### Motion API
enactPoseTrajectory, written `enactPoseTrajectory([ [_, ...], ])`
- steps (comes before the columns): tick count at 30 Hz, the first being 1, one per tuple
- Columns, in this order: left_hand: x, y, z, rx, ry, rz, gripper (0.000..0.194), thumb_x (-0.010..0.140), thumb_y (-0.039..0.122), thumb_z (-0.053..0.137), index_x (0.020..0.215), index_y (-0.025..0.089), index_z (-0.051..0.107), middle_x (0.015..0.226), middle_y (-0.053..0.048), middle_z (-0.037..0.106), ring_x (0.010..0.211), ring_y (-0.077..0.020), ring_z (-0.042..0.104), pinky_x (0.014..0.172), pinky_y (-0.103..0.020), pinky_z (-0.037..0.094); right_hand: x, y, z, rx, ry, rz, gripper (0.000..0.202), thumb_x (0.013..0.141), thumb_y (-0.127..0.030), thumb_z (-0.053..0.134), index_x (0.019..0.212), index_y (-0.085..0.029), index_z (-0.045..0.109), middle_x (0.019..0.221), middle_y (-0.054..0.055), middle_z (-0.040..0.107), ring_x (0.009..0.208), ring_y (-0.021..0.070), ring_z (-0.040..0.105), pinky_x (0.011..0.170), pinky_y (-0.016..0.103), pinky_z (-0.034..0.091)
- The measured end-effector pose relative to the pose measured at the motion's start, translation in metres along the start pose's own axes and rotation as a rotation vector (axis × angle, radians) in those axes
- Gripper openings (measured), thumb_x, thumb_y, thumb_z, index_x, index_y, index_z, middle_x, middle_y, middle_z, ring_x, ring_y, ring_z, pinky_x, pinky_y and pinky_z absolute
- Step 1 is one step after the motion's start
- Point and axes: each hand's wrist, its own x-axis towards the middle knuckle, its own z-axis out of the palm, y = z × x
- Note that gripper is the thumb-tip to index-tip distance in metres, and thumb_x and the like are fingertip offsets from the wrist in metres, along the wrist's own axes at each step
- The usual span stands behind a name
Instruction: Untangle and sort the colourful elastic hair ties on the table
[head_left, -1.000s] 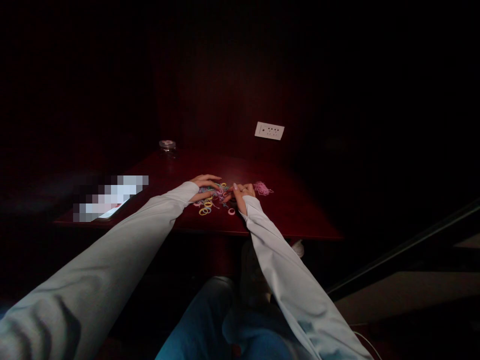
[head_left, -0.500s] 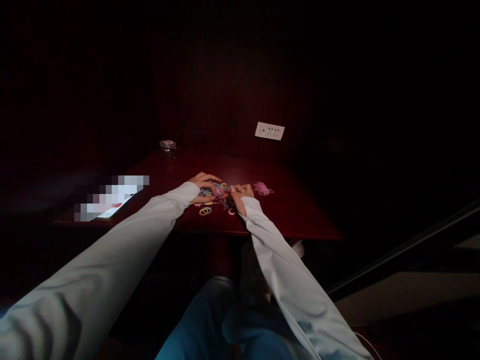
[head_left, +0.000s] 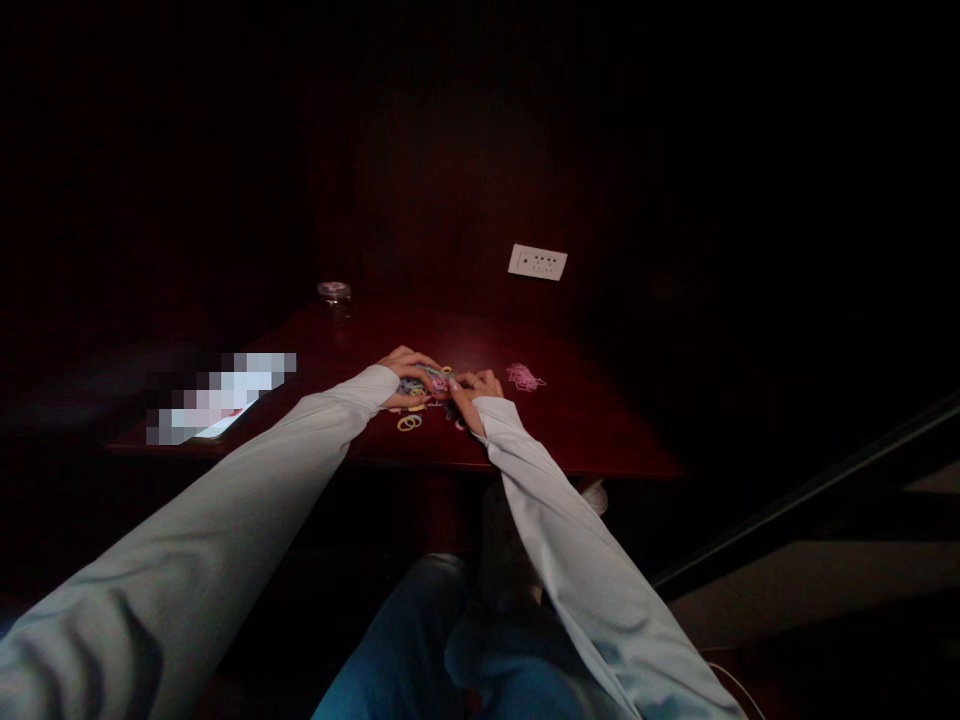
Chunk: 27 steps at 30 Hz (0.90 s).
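Observation:
A pile of small coloured bands [head_left: 415,387] lies on the dark red table between my hands. My left hand [head_left: 409,370] curves around the pile's left and far side, fingers apart. From the right, my right hand [head_left: 474,388] reaches into the pile's edge, its thumb and fingers bent close together; whatever they may hold is too small to make out. Yellow and pale rings [head_left: 409,424] lie loose on the near side. Right of my right hand sits a separate heap of pink bands [head_left: 526,377], touched by neither hand.
A lidded clear jar [head_left: 334,296] stands at the table's back left. A lit phone or tablet [head_left: 247,395], partly pixelated, lies on the left. A white socket plate [head_left: 538,262] is on the back wall. The table's front edge [head_left: 450,464] runs below my forearms.
My right hand has shifted slightly left, nearer my left hand and over the pile's right edge. My left hand is almost where it was.

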Motion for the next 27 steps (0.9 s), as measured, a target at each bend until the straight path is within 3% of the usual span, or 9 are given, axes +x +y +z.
enactPoseTrajectory([
  [18, -0.001, -0.01, 0.004, -0.035, 0.012, 0.04, 0.018, 0.085, 0.033, 0.07, 0.097, 0.028, 0.081, 0.122, -0.004, 0.073, 0.105, -0.0231, 0.057, 0.099, -0.039, 0.045, 0.001, 0.004, 0.001, -0.045, 0.017, -0.009, 0.052, 0.108, -0.047, 0.025, 0.12, -0.037, 0.074, 0.124, 0.002, 0.066, 0.117, 0.0213, 0.045, 0.105, 0.037, 0.035],
  [27, -0.001, -0.011, 0.003, -0.042, 0.036, 0.039, 0.022, 0.093, 0.038, 0.062, 0.096, 0.027, 0.081, 0.12, -0.005, 0.074, 0.102, -0.0228, 0.056, 0.098, -0.04, 0.044, 0.002, 0.006, 0.003, 0.042, 0.056, 0.011, 0.056, 0.107, -0.05, 0.024, 0.113, -0.037, 0.078, 0.12, 0.001, 0.068, 0.116, 0.0216, 0.044, 0.106, 0.039, 0.034],
])
